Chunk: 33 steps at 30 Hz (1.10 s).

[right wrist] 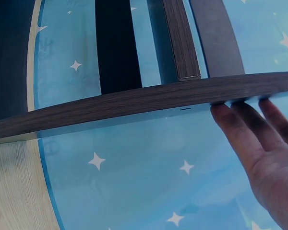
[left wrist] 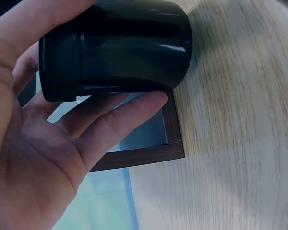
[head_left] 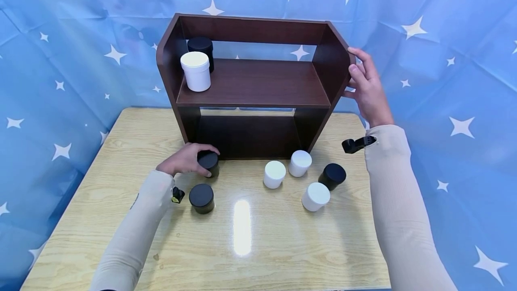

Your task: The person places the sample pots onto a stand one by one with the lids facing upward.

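Left hand [head_left: 183, 160] grips jar [head_left: 208, 160] between fingers: probably light, stiff; hold sides. Right hand [head_left: 369, 86], fingers straight, touches shelf [head_left: 258, 82].

Glossy black plastic jar [left wrist: 134, 52], wood-grain table [head_left: 258, 268], cloth backdrop [head_left: 456, 80]

Head view: we look forward and down on worktop [head_left: 291, 250] and shelf [head_left: 258, 82]. Left wrist: we're close on a black jar [left wrist: 129, 52], frame rolled sideways; head shares it. Right wrist: near, facing shelf's side panel [right wrist: 149, 99], also in head.
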Each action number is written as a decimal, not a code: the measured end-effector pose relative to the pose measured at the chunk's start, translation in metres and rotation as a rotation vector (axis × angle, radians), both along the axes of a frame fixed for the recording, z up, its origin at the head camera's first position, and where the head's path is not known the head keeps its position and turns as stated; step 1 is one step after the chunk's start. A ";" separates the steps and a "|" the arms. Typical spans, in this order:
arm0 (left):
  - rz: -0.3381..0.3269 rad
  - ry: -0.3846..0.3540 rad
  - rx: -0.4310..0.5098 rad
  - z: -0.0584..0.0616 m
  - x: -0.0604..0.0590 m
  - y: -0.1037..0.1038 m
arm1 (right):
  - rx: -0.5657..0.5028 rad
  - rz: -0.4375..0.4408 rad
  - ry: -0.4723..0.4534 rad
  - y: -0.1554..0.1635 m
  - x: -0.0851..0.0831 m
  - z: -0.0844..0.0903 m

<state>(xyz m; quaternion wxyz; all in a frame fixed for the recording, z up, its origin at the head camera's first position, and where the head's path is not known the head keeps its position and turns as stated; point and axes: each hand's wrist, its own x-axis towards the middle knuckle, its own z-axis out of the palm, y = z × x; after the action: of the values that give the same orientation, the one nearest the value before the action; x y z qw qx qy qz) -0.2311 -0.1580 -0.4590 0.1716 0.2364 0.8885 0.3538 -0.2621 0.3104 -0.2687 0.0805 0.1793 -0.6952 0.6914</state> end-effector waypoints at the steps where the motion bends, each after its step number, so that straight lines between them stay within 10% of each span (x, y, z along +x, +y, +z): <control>1: 0.000 0.003 -0.004 0.001 0.000 0.000 | 0.000 -0.001 -0.001 0.000 0.000 0.000; 33: 0.145 0.113 0.021 0.022 0.015 0.006 | 0.015 0.002 0.012 -0.001 0.000 0.000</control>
<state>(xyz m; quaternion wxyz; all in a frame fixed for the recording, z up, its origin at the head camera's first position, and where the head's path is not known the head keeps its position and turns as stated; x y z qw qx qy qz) -0.2158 -0.1519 -0.4369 0.0928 0.1929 0.9079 0.3605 -0.2619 0.3094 -0.2686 0.0824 0.1847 -0.6998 0.6851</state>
